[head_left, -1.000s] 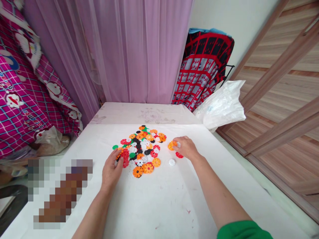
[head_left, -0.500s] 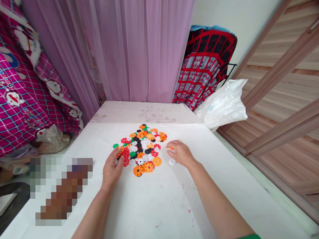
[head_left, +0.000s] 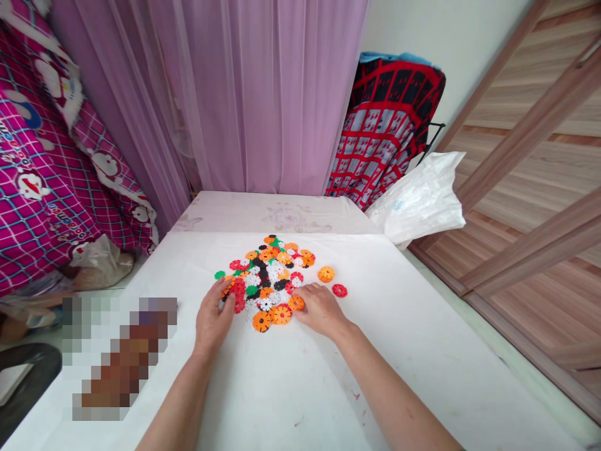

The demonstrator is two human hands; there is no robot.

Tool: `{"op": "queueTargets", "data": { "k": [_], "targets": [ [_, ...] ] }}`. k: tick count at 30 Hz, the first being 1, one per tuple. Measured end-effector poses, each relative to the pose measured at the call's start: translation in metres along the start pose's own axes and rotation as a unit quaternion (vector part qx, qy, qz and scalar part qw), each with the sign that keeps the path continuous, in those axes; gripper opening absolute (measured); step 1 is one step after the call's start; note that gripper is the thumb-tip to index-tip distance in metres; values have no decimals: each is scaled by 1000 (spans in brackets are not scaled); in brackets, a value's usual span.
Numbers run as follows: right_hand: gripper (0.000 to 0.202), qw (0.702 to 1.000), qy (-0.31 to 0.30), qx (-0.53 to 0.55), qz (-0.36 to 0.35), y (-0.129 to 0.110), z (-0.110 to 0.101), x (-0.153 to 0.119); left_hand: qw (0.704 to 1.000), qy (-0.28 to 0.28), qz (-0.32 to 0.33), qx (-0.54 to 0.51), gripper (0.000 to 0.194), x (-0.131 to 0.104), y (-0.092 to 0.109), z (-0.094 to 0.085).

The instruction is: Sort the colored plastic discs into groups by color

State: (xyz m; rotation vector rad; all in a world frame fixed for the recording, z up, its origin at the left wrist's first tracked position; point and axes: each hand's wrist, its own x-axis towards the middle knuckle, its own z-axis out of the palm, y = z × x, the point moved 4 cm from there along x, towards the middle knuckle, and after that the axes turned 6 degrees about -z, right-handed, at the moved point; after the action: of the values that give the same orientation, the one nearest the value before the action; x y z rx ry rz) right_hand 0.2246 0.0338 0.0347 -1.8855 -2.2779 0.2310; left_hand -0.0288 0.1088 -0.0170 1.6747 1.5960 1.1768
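Observation:
A heap of flat notched plastic discs, orange, red, white, black and green, lies on the white table. My left hand (head_left: 215, 317) rests at its left edge, fingers curved and apart, thumb beside the overlapping red discs (head_left: 239, 293). Orange and black pieces show by its fingertips. My right hand (head_left: 322, 310) is at the heap's near right side, with its thumb and fingers closed on the rim of an orange disc (head_left: 297, 303). Just left of that disc are larger orange discs (head_left: 282, 314). Beyond my right hand, another orange disc (head_left: 326, 274) and a red disc (head_left: 340, 290) lie apart.
The white tabletop (head_left: 263, 388) ends near a flowered cloth strip (head_left: 235, 210) at the back. A white plastic bag (head_left: 422, 203) hangs at the right rear corner. A pixelated patch (head_left: 124, 363) covers something on the left. Purple curtains (head_left: 272, 94) hang behind.
My right hand has moved left to the heap's edge and closed on an orange disc. An orange and a red disc now show where it was. My left hand stays put.

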Motion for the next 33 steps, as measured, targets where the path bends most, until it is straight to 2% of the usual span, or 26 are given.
{"op": "queueTargets", "data": {
  "k": [6,9,14,17,20,28,33],
  "targets": [
    [43,997,21,70,25,10,-2,-4,1000,1,-4,4,41,0,1,0],
    [46,993,48,94,58,22,-10,-6,1000,1,-8,-1,40,-1,2,-1],
    [49,976,136,86,144,68,-36,-2,1000,8,-5,-1,38,-2,6,-3],
    [48,973,143,66,171,97,-42,3,1000,11,-7,-3,37,-2,7,-3],
    [47,974,127,53,179,112,-40,6,1000,9,-16,0,37,-3,8,-3],
    [48,977,92,53,186,112,-31,11,1000,2,-19,6,38,-2,6,-3],
    [49,978,101,40,177,108,-34,8,1000,2,-14,3,38,-1,5,-2]
  ]
}}
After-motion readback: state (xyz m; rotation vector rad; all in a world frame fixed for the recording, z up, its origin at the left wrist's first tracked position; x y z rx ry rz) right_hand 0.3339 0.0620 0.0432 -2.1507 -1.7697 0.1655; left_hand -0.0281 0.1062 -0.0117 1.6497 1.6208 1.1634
